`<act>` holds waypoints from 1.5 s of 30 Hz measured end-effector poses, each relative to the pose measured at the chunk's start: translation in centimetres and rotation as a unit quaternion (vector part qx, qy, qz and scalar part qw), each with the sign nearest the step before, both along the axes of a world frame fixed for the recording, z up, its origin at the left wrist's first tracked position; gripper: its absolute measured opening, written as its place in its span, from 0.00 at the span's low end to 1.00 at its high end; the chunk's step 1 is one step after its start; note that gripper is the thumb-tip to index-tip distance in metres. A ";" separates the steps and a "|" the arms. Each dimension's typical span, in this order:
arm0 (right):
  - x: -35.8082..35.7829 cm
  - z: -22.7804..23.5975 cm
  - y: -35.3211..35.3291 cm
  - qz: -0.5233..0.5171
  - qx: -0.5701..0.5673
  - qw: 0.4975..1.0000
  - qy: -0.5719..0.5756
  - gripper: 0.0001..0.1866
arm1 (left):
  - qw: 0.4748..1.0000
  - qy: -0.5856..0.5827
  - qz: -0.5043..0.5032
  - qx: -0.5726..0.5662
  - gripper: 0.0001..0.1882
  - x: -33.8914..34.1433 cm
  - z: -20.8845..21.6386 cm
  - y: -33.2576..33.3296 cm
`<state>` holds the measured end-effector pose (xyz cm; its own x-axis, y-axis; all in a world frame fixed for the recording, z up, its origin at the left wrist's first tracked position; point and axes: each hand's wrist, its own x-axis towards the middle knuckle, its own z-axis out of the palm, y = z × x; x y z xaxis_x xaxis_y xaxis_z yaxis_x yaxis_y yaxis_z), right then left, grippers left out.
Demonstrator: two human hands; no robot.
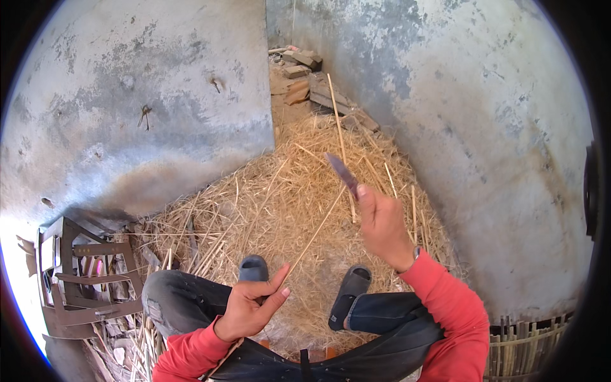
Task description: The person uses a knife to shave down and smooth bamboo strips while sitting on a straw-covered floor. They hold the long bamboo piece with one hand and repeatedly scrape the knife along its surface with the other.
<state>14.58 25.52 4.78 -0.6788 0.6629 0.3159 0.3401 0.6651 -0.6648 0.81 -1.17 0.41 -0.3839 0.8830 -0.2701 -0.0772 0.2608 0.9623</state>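
My left hand (251,307) is closed, thumb and forefinger pinching a thin, pale bamboo strip (313,239). The strip slants from beneath my left forearm up and to the right, and its upper end meets the knife near my right thumb. In my right hand (386,228) is a knife (342,170) with a dark, short blade pointing up and left. My right fingers wrap round its handle, which they hide. Whether the strip touches the blade or passes behind it, I cannot tell.
Straw-like shavings (254,210) cover the floor, with a longer pale stick (337,121) lying on them. Bricks and rubble (299,67) sit in the far corner between worn grey walls (484,127). A broken brown frame (95,280) stands at left, a slatted bamboo basket (525,350) at lower right.
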 end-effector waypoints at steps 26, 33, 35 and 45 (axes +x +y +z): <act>0.5 0.8 -0.9 0.118 -0.376 0.912 0.111 0.16 | 0.988 0.066 -0.010 0.140 0.25 0.8 -0.7 0.8; 1.0 1.4 -0.3 0.110 -0.475 0.857 0.166 0.11 | 0.973 0.166 -0.039 0.156 0.27 0.4 -0.9 0.6; 0.9 1.6 -0.4 0.101 -0.463 0.862 0.178 0.11 | 0.979 0.130 -0.041 0.155 0.29 0.4 -0.9 0.6; 2.2 2.4 2.9 -0.091 -0.242 0.943 0.208 0.14 | 0.969 -0.098 -0.211 0.081 0.23 -0.3 -0.8 0.2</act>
